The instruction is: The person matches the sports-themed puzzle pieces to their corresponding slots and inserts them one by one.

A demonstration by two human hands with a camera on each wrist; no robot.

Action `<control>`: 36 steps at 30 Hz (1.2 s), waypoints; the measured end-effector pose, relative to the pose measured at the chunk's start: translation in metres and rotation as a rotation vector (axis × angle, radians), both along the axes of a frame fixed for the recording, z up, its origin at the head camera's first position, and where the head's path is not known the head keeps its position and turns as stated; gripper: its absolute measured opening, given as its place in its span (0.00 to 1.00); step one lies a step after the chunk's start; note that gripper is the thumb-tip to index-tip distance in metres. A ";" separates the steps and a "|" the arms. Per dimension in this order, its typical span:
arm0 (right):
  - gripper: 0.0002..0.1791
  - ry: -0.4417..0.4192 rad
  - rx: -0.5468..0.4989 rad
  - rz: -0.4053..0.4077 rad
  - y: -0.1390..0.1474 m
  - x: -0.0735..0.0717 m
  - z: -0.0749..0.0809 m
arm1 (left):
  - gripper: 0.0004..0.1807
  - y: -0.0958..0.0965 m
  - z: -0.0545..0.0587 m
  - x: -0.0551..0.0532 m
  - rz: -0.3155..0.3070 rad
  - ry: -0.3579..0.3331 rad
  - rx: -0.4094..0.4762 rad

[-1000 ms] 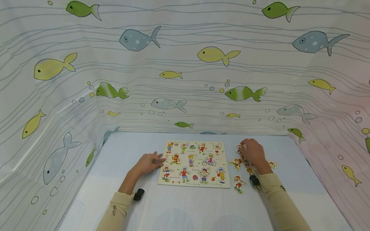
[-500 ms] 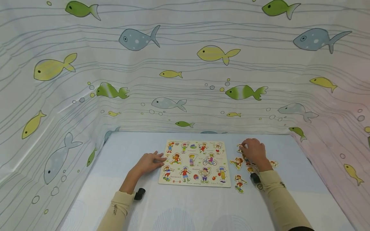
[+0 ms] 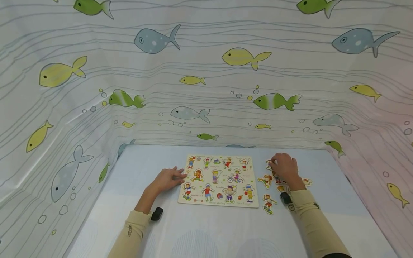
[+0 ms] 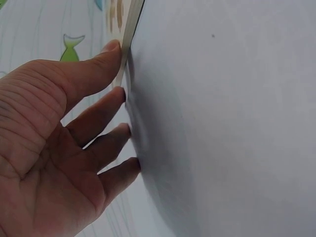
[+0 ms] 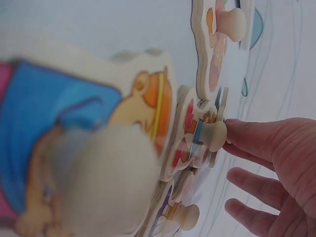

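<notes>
A pale wooden puzzle board [image 3: 207, 179] printed with children playing sports lies mid-table. My left hand [image 3: 167, 180] rests at its left edge, fingers loosely extended. In the left wrist view, the thumb touches the board's side [image 4: 129, 29] and the other fingertips meet the table. To the right of the board, my right hand [image 3: 285, 167] reaches down over loose knobbed puzzle pieces. Its thumb and index finger pinch at the farthest puzzle piece [image 3: 269, 164], mostly hidden by the hand. A nearer piece's wooden knob [image 5: 215, 137] overlaps those fingertips in the right wrist view.
A running-child piece [image 3: 265, 181] and a skateboarder piece [image 3: 267, 204] lie beside the board's right edge. Another piece [image 3: 307, 182] shows right of the wrist. One large blurred piece [image 5: 74, 98] fills the near side of the right wrist view. Fish-patterned cloth [image 3: 226, 86] walls the table.
The head view has shifted slightly, so the table sits a little higher and to the right. Both hands stay at the same places relative to the board and pieces.
</notes>
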State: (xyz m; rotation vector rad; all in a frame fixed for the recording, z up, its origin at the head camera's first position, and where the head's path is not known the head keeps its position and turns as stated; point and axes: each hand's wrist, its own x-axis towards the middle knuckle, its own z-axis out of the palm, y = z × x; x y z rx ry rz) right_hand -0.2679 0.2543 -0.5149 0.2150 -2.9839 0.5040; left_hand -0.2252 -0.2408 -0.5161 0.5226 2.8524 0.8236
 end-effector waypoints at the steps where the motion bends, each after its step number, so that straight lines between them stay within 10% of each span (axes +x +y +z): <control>1: 0.08 0.001 0.001 0.001 0.000 0.000 0.000 | 0.15 0.000 0.000 0.000 -0.003 0.004 -0.002; 36: 0.09 0.075 0.021 0.133 -0.056 0.026 0.024 | 0.15 -0.001 0.000 0.001 0.010 0.008 0.001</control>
